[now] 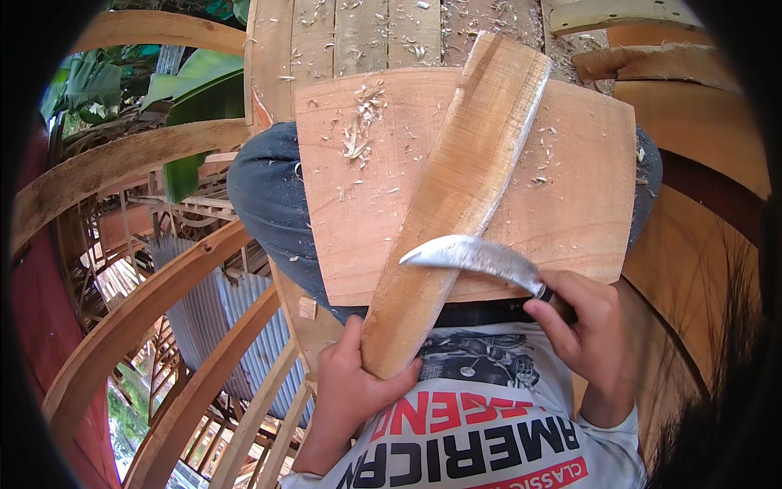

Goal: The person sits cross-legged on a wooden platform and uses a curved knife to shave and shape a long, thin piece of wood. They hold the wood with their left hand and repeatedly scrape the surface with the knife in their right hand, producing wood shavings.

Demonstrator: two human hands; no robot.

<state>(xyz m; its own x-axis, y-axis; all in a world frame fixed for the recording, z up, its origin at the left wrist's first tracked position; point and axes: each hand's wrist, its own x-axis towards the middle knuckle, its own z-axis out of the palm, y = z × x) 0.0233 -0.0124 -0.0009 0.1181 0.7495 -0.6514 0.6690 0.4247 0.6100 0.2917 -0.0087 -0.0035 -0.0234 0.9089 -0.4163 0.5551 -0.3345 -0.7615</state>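
Note:
A long wooden plank [464, 171] slants across a wide board [358, 220] that lies on my lap. My left hand [358, 371] is wrapped round the plank's near end, close to my shirt. In my right hand [578, 318] is a curved knife [481, 257], gripped by its dark handle, most of which the fingers hide. Its blade points left and lies over the lower part of the plank; whether it touches the wood I cannot tell. The plank's right edge looks paler and rougher than its face.
Curled wood shavings [358, 130] are scattered on the board and on the slatted surface [358, 37] beyond it. Curved wooden rails [147, 318] run along the left, with corrugated metal sheets [236, 318] below. Green leaves [195, 90] show at the far left. Wooden panels [692, 138] stand at the right.

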